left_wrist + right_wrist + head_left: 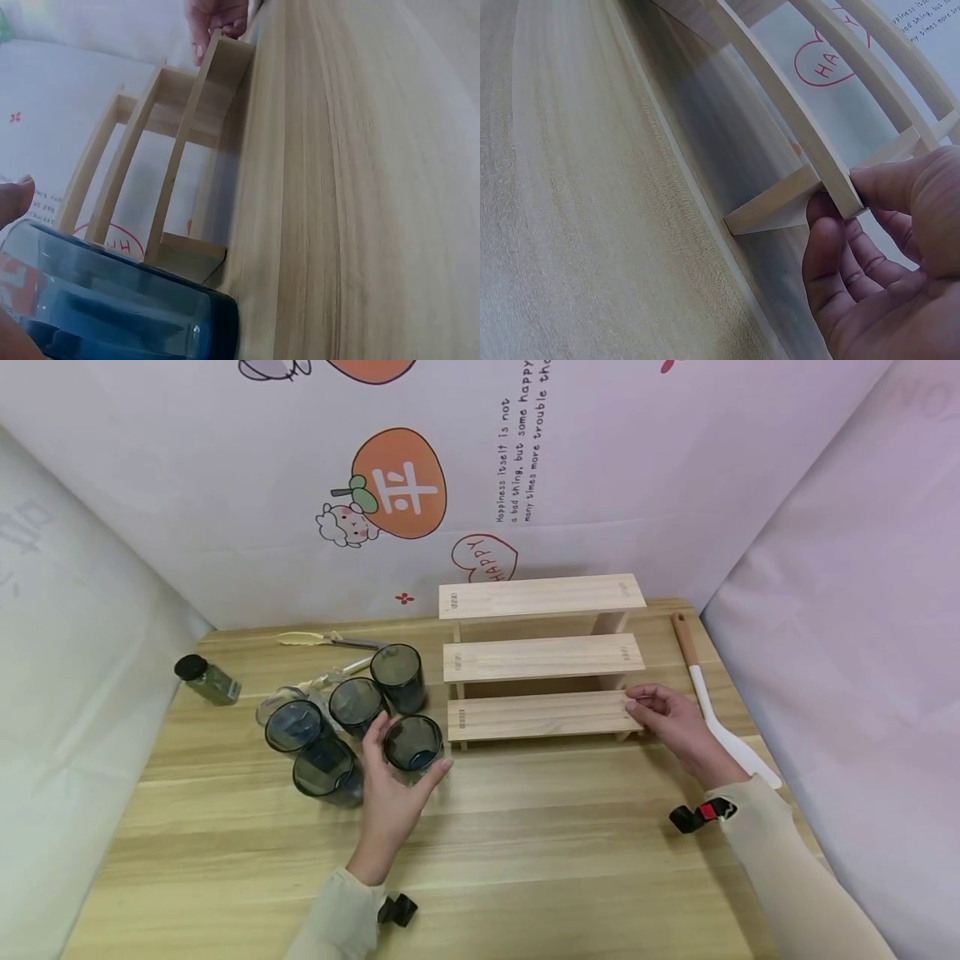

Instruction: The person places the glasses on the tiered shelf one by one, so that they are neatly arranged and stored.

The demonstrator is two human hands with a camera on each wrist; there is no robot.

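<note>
My left hand (393, 806) is curved round a dark blue-grey drinking glass (412, 745), thumb on its right side and fingers on its left. The left wrist view shows this glass (120, 300) large and close, beside the left end of a three-step wooden shelf (543, 718). At the shelf's other end, my right hand (678, 727) pinches the lowest board. In the right wrist view the thumb of the right hand (892, 277) lies on top of that board (802, 127), with fingers under it. Similar glasses stand upright left of the held one, including one at the back (397, 677).
A black-capped jar of green contents (207, 680) lies at the far left. Tongs (322, 639) and a clear object (281, 700) lie behind the glasses. On the right is a white spatula with a wooden handle (701, 693). White printed cloth (600, 468) hangs behind the table (525, 860).
</note>
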